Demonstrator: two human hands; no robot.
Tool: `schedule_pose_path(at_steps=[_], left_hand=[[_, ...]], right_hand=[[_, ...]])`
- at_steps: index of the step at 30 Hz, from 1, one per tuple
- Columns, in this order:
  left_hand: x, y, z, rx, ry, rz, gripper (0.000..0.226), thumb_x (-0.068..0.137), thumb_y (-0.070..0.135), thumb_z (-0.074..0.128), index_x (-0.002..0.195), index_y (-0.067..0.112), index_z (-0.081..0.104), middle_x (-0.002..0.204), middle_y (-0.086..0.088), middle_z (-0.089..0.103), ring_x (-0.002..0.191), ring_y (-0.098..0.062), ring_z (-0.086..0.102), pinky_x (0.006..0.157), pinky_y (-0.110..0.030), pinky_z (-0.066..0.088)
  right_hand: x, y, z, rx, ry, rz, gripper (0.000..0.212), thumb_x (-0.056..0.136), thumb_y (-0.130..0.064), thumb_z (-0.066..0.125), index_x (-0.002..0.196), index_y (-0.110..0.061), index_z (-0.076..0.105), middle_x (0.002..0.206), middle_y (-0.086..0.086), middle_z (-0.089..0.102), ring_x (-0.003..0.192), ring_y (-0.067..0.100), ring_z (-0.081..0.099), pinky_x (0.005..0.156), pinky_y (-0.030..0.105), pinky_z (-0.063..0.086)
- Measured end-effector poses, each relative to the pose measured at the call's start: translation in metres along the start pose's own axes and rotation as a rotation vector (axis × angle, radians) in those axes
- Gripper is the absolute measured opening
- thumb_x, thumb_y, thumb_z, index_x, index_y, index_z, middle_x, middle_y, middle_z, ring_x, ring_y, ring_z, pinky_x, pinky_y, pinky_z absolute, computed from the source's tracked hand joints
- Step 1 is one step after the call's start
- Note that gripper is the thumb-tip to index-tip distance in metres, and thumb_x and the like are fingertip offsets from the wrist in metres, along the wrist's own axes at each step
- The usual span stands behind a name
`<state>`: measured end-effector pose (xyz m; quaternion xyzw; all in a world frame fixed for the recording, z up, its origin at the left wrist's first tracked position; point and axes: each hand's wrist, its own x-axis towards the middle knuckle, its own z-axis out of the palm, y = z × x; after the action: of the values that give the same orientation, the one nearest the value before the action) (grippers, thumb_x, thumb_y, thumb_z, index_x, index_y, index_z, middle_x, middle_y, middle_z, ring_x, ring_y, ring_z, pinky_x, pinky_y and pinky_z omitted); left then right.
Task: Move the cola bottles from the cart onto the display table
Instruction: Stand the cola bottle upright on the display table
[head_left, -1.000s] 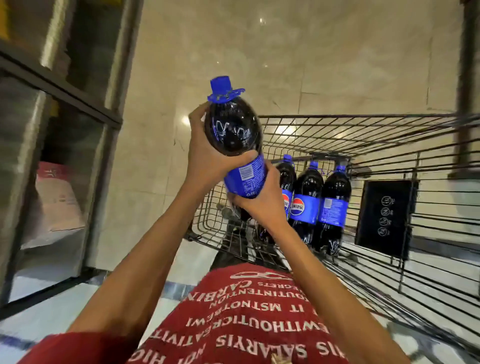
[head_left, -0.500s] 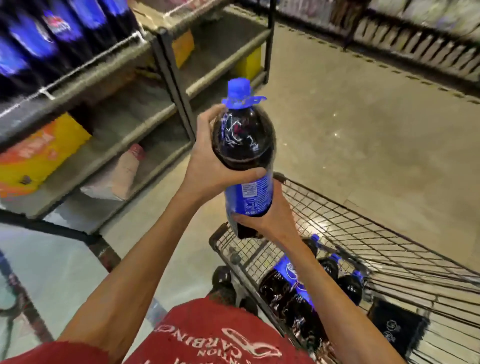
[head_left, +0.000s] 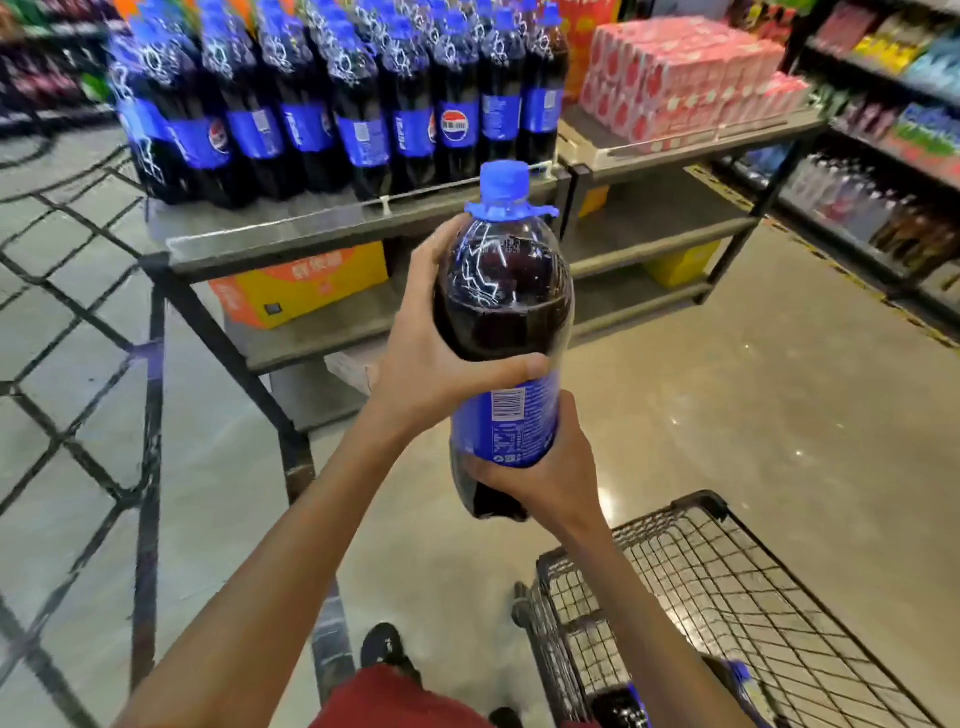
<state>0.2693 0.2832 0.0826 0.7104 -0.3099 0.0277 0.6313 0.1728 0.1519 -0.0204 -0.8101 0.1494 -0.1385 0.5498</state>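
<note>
The cola bottle (head_left: 506, 332) stood nearly upright in the air, its long axis vertical and its blue cap pointing up toward the far display table (head_left: 291, 234). The left hand (head_left: 431, 353) was wrapped around its upper body, while the right hand (head_left: 545, 467) clasped its base. It hung above the near wire cart (head_left: 701, 597), short of the shelved bottles (head_left: 337, 98).

cart (head_left: 727, 597) — cut off bottom-right
</note>
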Motion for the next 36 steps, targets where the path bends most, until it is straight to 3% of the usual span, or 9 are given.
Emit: schedule_pose_path(at_steps=[4,11,13,17,21,27,31,36], left_hand=[[0.005,-0.011,-0.061,0.029,0.076,-0.010,0.105,0.059,0.019,0.094,0.143,0.017,0.030,0.141,0.012,0.044,0.131,-0.003,0.049,0.102,-0.017,0.043],[0.019,-0.034,-0.167,0.084,0.088,-0.016,0.112,0.061,0.024,0.094,0.150,0.017,0.026,0.148,0.015,0.040,0.139,-0.004,0.043,0.110,-0.019,0.039],[0.023,-0.041,-0.193,0.104,0.093,-0.016,0.112,0.061,0.021,0.093,0.151,0.017,0.026,0.149,0.013,0.040,0.139,-0.005,0.043,0.111,-0.022,0.039],[0.029,-0.051,-0.235,0.129,0.120,-0.038,0.115,0.060,0.020,0.093,0.151,0.012,0.024,0.152,-0.002,0.039,0.140,-0.012,0.044,0.116,-0.031,0.038],[0.037,-0.061,-0.267,0.155,0.146,-0.049,0.115,0.060,0.019,0.095,0.151,0.011,0.024,0.151,-0.002,0.041,0.139,-0.014,0.046,0.116,-0.038,0.040],[0.055,-0.074,-0.298,0.193,0.198,-0.089,0.115,0.059,0.034,0.093,0.149,0.018,0.025,0.147,0.007,0.046,0.136,-0.014,0.050,0.112,-0.048,0.044],[0.073,-0.089,-0.309,0.228,0.223,-0.102,0.115,0.057,0.030,0.095,0.149,0.018,0.026,0.144,0.014,0.047,0.134,-0.011,0.051,0.113,-0.043,0.043],[0.116,-0.114,-0.317,0.232,0.248,-0.122,0.113,0.059,0.018,0.098,0.146,0.016,0.027,0.142,0.015,0.045,0.131,-0.001,0.050,0.106,-0.020,0.042]], right_hand=[[0.022,-0.028,0.053,0.008,-0.052,-0.054,0.088,0.050,-0.059,0.094,0.122,-0.043,0.045,0.114,-0.022,0.063,0.104,0.000,0.064,0.083,0.031,0.061],[0.056,-0.070,0.151,0.071,-0.118,-0.101,0.092,0.048,-0.062,0.093,0.125,-0.054,0.043,0.119,-0.027,0.061,0.109,0.000,0.063,0.088,0.034,0.060],[0.064,-0.078,0.176,0.085,-0.146,-0.099,0.093,0.047,-0.061,0.093,0.125,-0.053,0.043,0.119,-0.027,0.061,0.109,-0.001,0.063,0.089,0.034,0.060],[0.079,-0.094,0.218,0.097,-0.196,-0.111,0.099,0.052,-0.047,0.098,0.135,-0.035,0.045,0.120,-0.023,0.062,0.109,-0.001,0.062,0.091,0.032,0.060],[0.097,-0.105,0.248,0.124,-0.227,-0.112,0.097,0.047,-0.053,0.095,0.129,-0.036,0.047,0.115,-0.025,0.063,0.106,-0.002,0.064,0.088,0.031,0.060],[0.126,-0.112,0.282,0.140,-0.281,-0.129,0.098,0.047,-0.057,0.093,0.131,-0.042,0.044,0.120,-0.024,0.062,0.109,-0.002,0.063,0.087,0.029,0.060],[0.153,-0.112,0.297,0.132,-0.288,-0.149,0.086,0.047,-0.051,0.095,0.117,-0.053,0.045,0.114,-0.027,0.063,0.106,0.003,0.065,0.084,0.033,0.060],[0.207,-0.112,0.308,0.110,-0.319,-0.165,0.090,0.052,-0.039,0.099,0.122,-0.048,0.044,0.112,-0.033,0.060,0.106,-0.005,0.062,0.082,0.020,0.057]])
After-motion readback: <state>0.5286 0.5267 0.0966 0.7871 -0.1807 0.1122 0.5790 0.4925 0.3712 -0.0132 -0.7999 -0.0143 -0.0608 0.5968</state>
